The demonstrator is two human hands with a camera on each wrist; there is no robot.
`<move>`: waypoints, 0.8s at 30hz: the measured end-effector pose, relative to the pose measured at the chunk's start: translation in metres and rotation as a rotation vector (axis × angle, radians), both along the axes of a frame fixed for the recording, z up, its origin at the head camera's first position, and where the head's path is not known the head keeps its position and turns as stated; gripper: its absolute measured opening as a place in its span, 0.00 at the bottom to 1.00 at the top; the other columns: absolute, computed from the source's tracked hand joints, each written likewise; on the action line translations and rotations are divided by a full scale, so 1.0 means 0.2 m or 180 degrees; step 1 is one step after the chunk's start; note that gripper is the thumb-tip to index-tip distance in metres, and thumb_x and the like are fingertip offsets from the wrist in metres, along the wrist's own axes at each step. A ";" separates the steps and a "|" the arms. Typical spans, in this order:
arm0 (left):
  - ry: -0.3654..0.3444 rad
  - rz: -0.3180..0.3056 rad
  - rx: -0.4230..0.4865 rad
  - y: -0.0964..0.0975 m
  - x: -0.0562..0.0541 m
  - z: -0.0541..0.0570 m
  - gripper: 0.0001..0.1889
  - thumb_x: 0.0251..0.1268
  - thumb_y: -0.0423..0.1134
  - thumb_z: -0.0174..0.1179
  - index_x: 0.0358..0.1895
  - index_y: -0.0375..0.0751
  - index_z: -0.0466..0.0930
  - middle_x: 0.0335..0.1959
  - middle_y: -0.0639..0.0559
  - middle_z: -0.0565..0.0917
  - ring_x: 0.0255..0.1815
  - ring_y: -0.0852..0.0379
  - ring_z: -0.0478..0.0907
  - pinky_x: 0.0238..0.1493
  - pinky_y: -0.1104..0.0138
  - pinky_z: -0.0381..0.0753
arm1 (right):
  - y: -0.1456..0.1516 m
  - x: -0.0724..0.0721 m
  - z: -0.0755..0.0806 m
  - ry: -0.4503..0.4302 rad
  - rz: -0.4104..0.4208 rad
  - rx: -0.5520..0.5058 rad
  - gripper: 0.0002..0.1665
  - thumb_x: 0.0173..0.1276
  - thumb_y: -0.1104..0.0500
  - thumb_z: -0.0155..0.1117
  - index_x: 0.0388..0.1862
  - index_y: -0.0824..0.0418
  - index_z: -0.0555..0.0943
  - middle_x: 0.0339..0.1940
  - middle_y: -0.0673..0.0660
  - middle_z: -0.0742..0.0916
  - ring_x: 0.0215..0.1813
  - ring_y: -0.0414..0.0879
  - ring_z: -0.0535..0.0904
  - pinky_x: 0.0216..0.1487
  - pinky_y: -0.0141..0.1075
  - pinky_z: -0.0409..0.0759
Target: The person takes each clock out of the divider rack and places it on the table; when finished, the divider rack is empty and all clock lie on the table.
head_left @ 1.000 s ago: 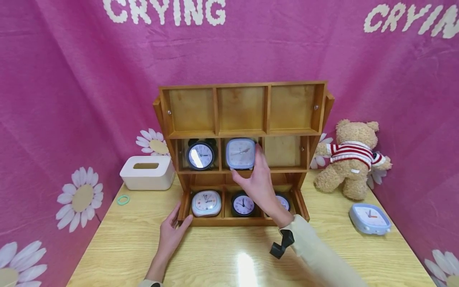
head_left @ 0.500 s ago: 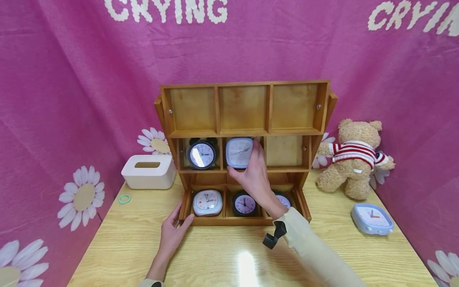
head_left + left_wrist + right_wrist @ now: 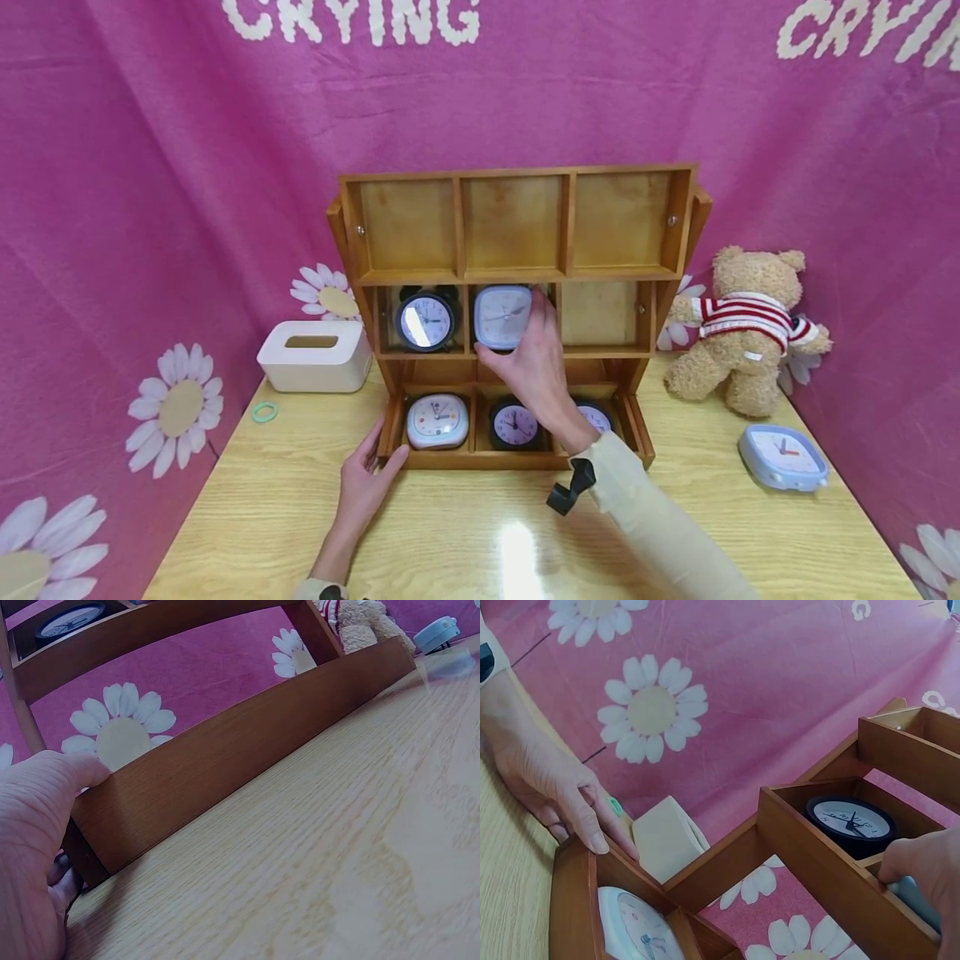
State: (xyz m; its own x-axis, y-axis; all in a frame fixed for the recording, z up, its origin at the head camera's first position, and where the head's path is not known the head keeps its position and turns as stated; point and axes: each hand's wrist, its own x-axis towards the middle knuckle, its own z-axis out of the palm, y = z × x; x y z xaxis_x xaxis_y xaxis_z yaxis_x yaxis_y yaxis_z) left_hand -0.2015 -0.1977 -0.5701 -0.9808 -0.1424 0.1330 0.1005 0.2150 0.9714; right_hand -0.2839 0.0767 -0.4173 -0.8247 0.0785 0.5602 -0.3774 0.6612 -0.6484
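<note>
though squarish, round-cornered blue clock [image 3: 500, 317] in wooden rack [image 3: 517, 460]

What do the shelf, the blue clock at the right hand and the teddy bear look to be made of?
Shelf: likely wood, brown stained or varnished; faint grain, slight sheen.
Blue clock at the right hand: probably plastic; smooth, rounded one-colour rim. Front cover: clear plastic or glass, can't tell.
Teddy bear: plush fabric, probably synthetic; matte, fuzzy pile.

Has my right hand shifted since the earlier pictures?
Yes, slightly left: in the head view, your right hand is closer to the wooden divider left of the clock it grips.
</note>
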 end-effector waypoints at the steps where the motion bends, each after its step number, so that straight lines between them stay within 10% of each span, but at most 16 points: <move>1: -0.0002 -0.0001 -0.0010 0.00 0.00 0.00 0.37 0.69 0.38 0.70 0.79 0.38 0.67 0.78 0.39 0.67 0.79 0.41 0.63 0.77 0.47 0.64 | 0.00 0.00 0.00 0.0009 0.0004 0.0002 0.70 0.52 0.47 0.85 0.83 0.64 0.52 0.73 0.69 0.70 0.68 0.63 0.73 0.70 0.58 0.75; 24: 0.0026 0.0004 -0.0061 0.00 -0.01 0.00 0.37 0.69 0.39 0.71 0.78 0.38 0.67 0.78 0.40 0.68 0.78 0.40 0.65 0.76 0.45 0.65 | 0.01 0.02 0.02 0.0172 -0.0002 -0.0070 0.68 0.49 0.45 0.86 0.81 0.64 0.57 0.71 0.68 0.73 0.64 0.62 0.76 0.63 0.59 0.81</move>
State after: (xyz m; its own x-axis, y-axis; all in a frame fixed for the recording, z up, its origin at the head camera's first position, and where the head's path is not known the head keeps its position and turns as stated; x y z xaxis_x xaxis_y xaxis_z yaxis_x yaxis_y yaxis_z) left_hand -0.2028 -0.1979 -0.5703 -0.9795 -0.1409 0.1438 0.1082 0.2336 0.9663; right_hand -0.2804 0.0779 -0.4143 -0.7932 0.0918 0.6020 -0.4118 0.6473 -0.6414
